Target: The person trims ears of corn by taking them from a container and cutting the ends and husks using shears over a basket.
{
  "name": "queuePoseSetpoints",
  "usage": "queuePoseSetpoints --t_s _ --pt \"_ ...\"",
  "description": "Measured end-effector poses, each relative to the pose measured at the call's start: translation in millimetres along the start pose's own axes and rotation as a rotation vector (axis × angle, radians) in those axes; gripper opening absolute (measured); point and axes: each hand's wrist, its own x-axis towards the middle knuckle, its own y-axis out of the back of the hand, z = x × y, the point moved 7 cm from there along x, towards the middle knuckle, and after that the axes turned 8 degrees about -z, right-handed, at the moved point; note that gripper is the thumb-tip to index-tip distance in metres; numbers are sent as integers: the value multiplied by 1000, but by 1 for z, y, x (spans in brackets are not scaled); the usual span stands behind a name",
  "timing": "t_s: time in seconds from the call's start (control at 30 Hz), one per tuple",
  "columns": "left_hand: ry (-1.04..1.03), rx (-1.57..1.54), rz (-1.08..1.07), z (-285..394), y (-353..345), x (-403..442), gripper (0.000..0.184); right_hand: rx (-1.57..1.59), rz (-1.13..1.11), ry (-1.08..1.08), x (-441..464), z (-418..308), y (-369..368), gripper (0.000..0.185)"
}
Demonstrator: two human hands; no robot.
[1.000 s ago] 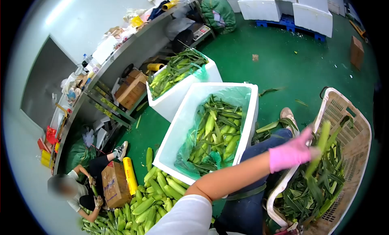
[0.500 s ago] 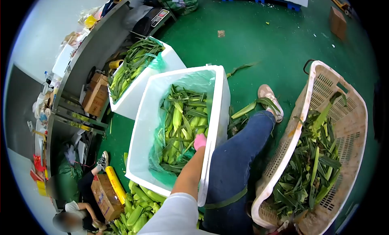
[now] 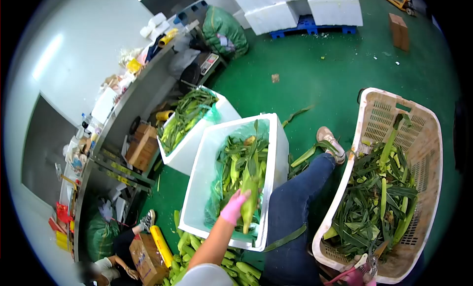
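My left hand point(image 3: 233, 208), in a pink glove, is closed round an ear of corn in its green husk point(image 3: 250, 199). It holds the ear upright over a white foam box point(image 3: 196, 207) lined with green plastic, where more husked ears point(image 3: 236, 170) lie. At the bottom edge, my gloved right hand point(image 3: 355, 276) is closed on pruning shears point(image 3: 363, 261) with a red handle; the hand is partly cut off. It is by the near end of a plastic crate point(image 3: 363, 106) containing stripped leaves and stalks point(image 3: 377, 202).
Another foam box of corn point(image 3: 224, 111) stands behind. A heap of ears point(image 3: 241, 271) lies on the floor near my leg point(image 3: 290, 202). To the left are a cardboard box point(image 3: 148, 259), a yellow roll point(image 3: 161, 245), a seated person point(image 3: 111, 266) and a metal bench point(image 3: 106, 123).
My left hand has come up out of the foam box with an ear of corn. The view has tilted up, and my right hand with the shears shows more at the bottom.
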Motion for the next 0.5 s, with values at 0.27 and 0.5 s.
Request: queuePoseSetpoints --t_s 0.27,0.5 --pt "143 -345 -397 -42 -267 -37 81 -303 -62 185 16 -62 -72 75" --pt "582 -400 -820 -102 -399 -44 74 -1707 297 416 -10 -179 -66 83"
